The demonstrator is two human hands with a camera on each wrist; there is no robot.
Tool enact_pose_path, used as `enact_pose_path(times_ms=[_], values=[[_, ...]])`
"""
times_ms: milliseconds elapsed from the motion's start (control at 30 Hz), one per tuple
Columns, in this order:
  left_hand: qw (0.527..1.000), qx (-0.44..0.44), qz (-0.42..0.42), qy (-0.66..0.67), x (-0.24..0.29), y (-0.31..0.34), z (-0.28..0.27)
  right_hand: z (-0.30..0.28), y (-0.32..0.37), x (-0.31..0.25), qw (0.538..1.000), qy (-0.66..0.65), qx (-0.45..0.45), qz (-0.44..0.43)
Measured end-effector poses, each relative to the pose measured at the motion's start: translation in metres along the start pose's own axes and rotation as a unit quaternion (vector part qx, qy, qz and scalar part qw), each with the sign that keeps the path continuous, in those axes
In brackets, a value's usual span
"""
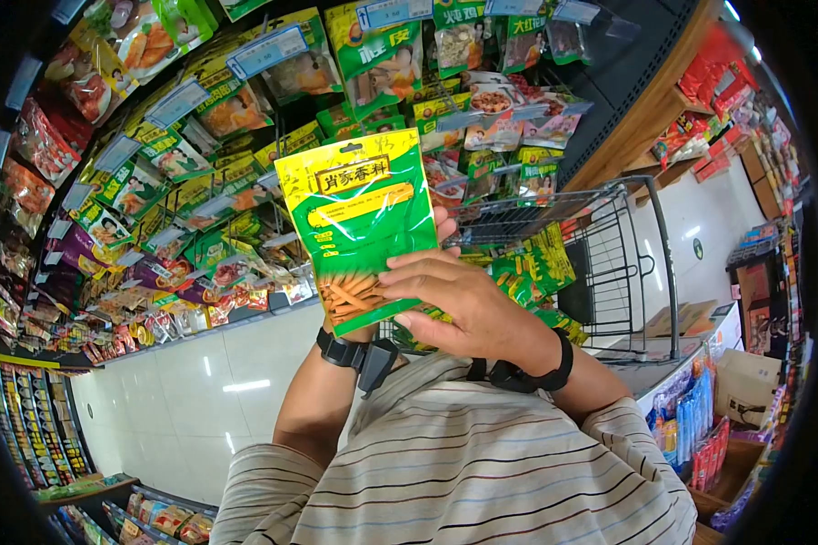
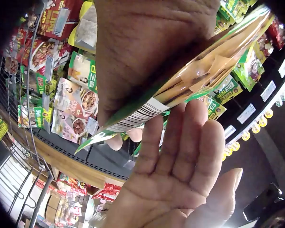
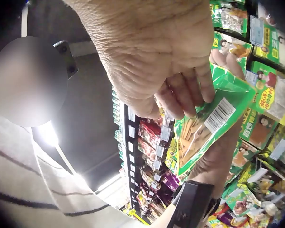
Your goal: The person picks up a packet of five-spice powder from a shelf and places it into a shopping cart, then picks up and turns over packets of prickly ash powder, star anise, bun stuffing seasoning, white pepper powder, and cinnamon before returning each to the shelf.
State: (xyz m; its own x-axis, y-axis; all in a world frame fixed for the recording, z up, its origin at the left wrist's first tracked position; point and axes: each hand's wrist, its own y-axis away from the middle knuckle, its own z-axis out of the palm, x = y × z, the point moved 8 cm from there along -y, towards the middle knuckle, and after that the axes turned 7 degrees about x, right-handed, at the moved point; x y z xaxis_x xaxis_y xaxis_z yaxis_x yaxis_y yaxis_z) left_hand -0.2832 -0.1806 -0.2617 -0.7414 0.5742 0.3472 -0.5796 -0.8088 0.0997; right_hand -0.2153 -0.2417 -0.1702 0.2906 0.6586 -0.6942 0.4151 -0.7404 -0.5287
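A green and yellow packet with brown sticks showing through its clear window stands upright in front of the chest in the head view. The left hand grips it from behind, its fingertips coming round the far edge; the packet hides much of that hand in the head view. Over the packet's lower right front lies the right hand, with its fingers extended and touching the surface. In the right wrist view a barcode shows on the packet, between the right hand and the left hand.
Hanging packets fill the rack ahead and to the left, with price tags sticking out. A wire shopping cart holding green and yellow packets stands at the right. Pale floor shows at lower left.
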Motion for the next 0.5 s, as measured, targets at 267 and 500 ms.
enact_pose_path(times_ms=[267, 500], values=[[0.968, 0.008, 0.136, -0.211, 0.022, 0.002, 0.013, -0.011, -0.012, 0.005, 0.998, 0.001, 0.005, 0.063], [0.916, 0.207, 0.218, -0.266, 0.065, -0.015, -0.012, -0.017, -0.018, 0.033, 0.98, -0.131, 0.044, 0.143]])
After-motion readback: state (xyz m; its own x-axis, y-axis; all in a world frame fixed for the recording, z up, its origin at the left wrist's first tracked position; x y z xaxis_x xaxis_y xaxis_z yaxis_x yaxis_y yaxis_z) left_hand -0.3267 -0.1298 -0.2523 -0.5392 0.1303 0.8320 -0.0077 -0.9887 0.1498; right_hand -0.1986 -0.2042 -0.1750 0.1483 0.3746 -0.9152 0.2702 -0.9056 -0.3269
